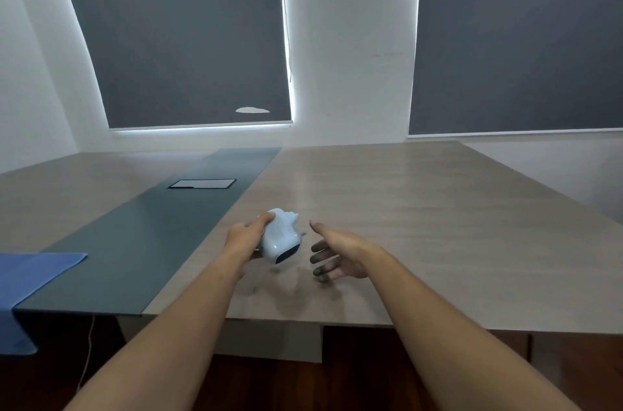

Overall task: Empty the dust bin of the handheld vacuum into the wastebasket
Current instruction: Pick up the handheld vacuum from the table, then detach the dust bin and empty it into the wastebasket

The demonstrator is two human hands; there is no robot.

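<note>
A small white handheld vacuum [281, 238] with a dark end facing me is held just above the wooden table [404, 208]. My left hand [246, 235] grips its left side, thumb over the top. My right hand [337, 255] hovers a little to the right of the vacuum, fingers spread and palm turned toward it, not touching it. Its fingertips look darkened. No wastebasket is in view.
A dark green strip [161, 235] runs down the table's middle, with a flush rectangular panel [202, 183] in it. A blue cloth [30, 279] hangs over the near left edge. A thin cord [88, 353] dangles below the table. Grey blinds cover the windows behind.
</note>
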